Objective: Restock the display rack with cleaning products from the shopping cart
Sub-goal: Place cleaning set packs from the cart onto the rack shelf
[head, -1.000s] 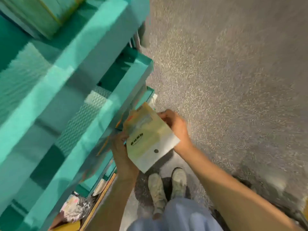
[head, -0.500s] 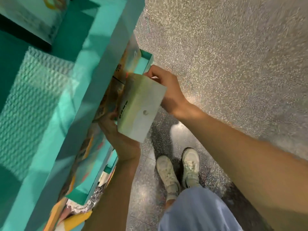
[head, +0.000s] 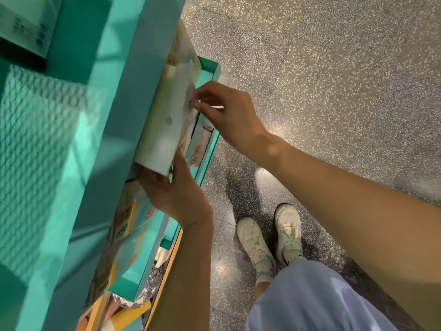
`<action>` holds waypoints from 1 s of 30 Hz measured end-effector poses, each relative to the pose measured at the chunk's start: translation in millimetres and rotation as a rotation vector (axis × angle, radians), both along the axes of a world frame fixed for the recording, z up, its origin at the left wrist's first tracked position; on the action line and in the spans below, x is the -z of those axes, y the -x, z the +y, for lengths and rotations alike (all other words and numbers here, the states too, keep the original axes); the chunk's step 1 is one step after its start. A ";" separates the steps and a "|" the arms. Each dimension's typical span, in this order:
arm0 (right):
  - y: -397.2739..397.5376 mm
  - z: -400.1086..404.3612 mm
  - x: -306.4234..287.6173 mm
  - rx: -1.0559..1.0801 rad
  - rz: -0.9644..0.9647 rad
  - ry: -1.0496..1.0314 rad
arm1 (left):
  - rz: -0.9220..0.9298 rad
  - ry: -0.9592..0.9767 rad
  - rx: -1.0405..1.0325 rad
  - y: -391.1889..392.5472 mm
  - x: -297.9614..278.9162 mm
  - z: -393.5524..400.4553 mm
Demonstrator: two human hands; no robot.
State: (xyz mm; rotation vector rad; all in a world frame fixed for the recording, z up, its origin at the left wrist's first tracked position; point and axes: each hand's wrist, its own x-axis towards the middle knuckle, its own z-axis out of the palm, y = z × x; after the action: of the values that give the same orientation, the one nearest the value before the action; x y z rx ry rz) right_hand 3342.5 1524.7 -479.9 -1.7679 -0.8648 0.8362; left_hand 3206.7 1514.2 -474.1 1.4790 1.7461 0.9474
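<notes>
- A pale packet (head: 164, 120) sat at centre frame, partly under the edge of the teal display rack (head: 100, 144), above a shelf tray already holding similar packets.
- The left hand (head: 176, 194) supported the packet's lower end, thumb along its side and fingers beneath (fingertips hidden).
- The right hand (head: 229, 115) pinched the packet's upper right edge between thumb and fingers.
- Pale shoes (head: 269, 237) stood on the speckled floor (head: 334, 80), lower centre of frame.
</notes>
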 end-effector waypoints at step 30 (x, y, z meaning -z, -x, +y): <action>-24.7 -86.7 -110.1 -0.191 -0.284 0.474 | 0.181 0.396 0.074 -20.7 -81.6 -38.2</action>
State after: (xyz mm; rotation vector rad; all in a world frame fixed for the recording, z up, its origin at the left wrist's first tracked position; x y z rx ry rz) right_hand 3367.2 1438.0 -369.8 -2.2842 -1.0983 0.9876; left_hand 3227.4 1476.0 -392.6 1.3863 1.8613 0.4055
